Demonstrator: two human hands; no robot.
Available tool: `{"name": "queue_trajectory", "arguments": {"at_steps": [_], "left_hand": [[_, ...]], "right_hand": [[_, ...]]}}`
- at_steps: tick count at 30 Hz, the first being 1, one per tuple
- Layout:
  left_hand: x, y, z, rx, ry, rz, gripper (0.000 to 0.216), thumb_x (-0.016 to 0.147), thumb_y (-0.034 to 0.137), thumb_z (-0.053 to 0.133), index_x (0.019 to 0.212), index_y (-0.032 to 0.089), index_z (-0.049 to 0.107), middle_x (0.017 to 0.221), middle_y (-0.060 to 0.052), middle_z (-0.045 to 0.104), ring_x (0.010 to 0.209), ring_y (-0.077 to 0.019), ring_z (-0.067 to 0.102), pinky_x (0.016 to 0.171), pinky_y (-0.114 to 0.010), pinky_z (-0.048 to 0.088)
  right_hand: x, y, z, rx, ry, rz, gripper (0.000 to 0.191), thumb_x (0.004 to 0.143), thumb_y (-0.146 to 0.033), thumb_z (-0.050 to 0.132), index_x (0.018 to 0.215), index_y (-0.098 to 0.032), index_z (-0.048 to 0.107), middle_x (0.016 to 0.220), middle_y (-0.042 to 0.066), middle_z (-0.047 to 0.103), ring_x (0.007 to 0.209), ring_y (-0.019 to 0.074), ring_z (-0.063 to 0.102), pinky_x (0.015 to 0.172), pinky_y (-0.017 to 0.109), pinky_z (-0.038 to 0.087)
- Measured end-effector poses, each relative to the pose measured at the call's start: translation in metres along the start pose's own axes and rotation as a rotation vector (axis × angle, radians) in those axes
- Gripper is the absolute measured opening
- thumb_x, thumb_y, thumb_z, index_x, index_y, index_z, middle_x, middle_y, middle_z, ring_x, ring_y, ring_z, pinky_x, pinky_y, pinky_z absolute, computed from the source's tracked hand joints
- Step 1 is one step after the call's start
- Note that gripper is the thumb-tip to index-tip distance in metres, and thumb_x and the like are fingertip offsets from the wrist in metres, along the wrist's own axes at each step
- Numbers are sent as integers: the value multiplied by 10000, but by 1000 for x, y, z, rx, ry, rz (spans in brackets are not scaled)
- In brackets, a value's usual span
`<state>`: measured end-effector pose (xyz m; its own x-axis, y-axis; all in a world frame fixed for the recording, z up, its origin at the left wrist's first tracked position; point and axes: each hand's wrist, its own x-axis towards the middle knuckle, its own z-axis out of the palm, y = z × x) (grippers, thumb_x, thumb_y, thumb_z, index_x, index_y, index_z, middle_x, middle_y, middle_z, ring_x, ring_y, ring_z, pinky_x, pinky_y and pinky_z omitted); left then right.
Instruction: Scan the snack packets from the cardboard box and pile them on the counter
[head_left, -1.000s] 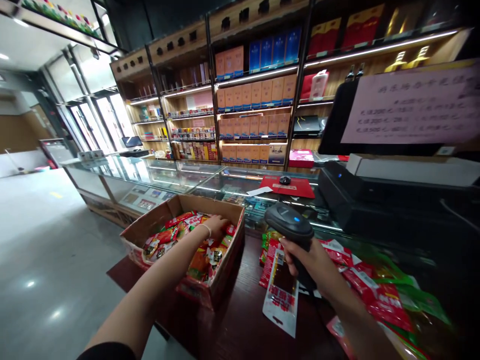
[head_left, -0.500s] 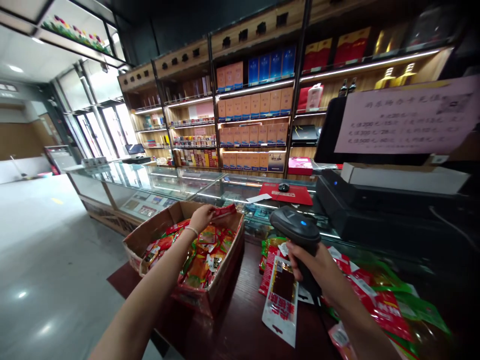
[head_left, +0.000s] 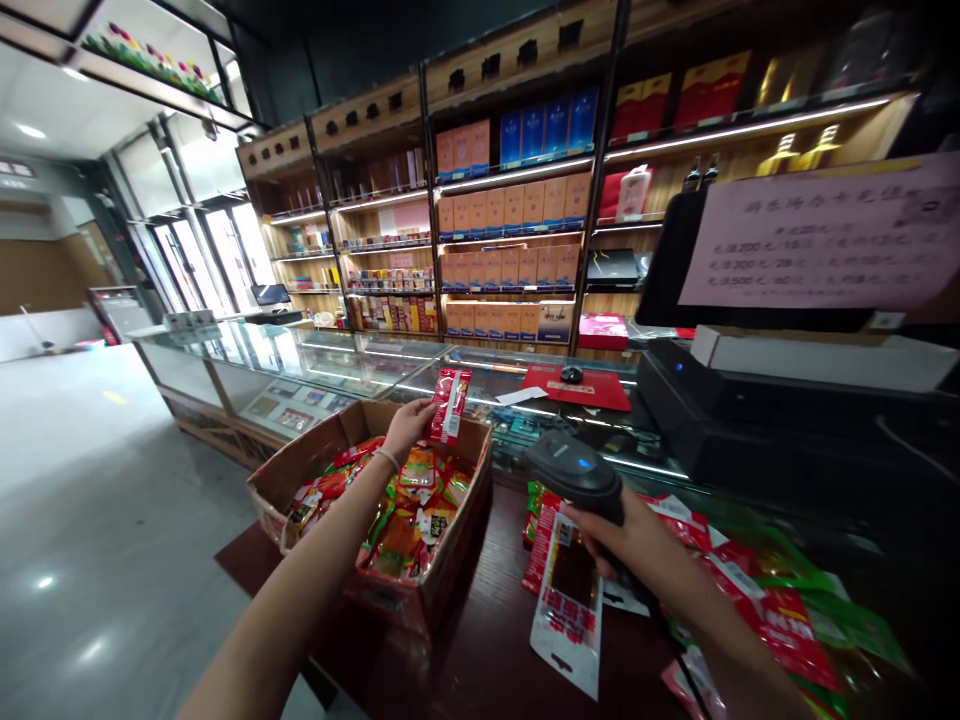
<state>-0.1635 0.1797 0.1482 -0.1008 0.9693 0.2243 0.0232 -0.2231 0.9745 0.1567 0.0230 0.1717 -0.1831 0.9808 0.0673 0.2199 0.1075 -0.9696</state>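
Above the far side of a cardboard box (head_left: 459, 545), my left hand (head_left: 409, 428) pinches a small red snack packet (head_left: 451, 405) by its edge. The packet is upright, and a pale strip with a barcode faces me. Several red and green snack packets (head_left: 397, 535) fill the box below. My right hand (head_left: 626, 530) is wrapped round the handle of a black barcode scanner (head_left: 576, 472) with a blue light on top; its head points left towards the packet. Beneath the scanner lies a white-and-red snack pack (head_left: 568, 610) with a hang hole.
More red and green packs (head_left: 780, 600) are heaped at the right of the dark red tabletop (head_left: 480, 640). Behind are a glass display counter (head_left: 360, 360), a red mat (head_left: 592, 388) with a computer mouse (head_left: 571, 374), and a monitor bearing a pink paper sign (head_left: 817, 240). Stocked shelves (head_left: 517, 200) line the wall.
My left hand has turned the red packet from lying nearly flat to upright, showing its barcode side. The scanner in my right hand has shifted slightly left and down.
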Motion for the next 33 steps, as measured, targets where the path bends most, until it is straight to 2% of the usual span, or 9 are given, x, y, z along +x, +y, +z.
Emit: {"name": "queue_trajectory", "arguments": {"at_steps": [4,8,12,16,20,24,28,33], "left_hand": [[1,-1,-1,-36,12,9,467,690,446,712,1016,116,663,763,-46,709,605,-134,624,580,-241,495],[0,-4,-2,-8,15,11,440,703,444,703,1008,129,669,809,-57,716,637,-149,638,591,-251,505],[-2,-6,-4,51,35,36,428,724,437,685,1033,142,678,860,-57,717,647,-153,640,584,-248,506],[-2,-8,-4,77,47,55,432,729,441,677,1048,149,681,856,-50,717,655,-156,644,596,-255,511],[-5,0,3,38,1,37,488,701,474,696,1041,126,679,810,-57,716,653,-160,644,615,-266,513],[-19,19,30,48,-75,46,500,671,469,729,1035,129,676,825,-57,721,692,-172,654,651,-274,516],[-38,30,77,95,-267,0,415,699,442,713,977,136,679,831,-48,718,689,-166,646,647,-266,509],[-56,14,139,185,-498,-113,348,706,420,699,904,133,687,763,-50,703,641,-162,631,611,-260,488]], "right_hand": [[2,3,9,-97,-100,41,482,744,-451,667,1120,-230,463,435,-95,504,311,118,456,335,206,322],[2,6,11,-168,-104,41,327,777,-422,638,992,-206,520,409,-83,495,336,118,475,361,208,339],[4,11,7,-137,-143,29,297,788,-425,633,942,-195,525,441,-71,515,347,113,484,374,211,342],[4,11,7,-115,-131,49,311,782,-451,641,919,-198,523,467,-68,521,350,108,491,371,207,342],[1,2,0,-94,-101,52,320,776,-435,653,949,-207,510,482,-76,518,353,107,486,371,210,361],[-4,-8,-24,-25,4,24,327,750,-449,677,895,-209,509,498,-71,519,358,104,477,366,217,375],[-12,-12,-55,118,142,-33,349,735,-470,702,834,-204,499,526,-59,527,384,89,475,374,204,374],[-23,-13,-86,257,257,-74,388,698,-485,731,829,-199,503,531,-63,527,377,76,465,363,191,378]]}}
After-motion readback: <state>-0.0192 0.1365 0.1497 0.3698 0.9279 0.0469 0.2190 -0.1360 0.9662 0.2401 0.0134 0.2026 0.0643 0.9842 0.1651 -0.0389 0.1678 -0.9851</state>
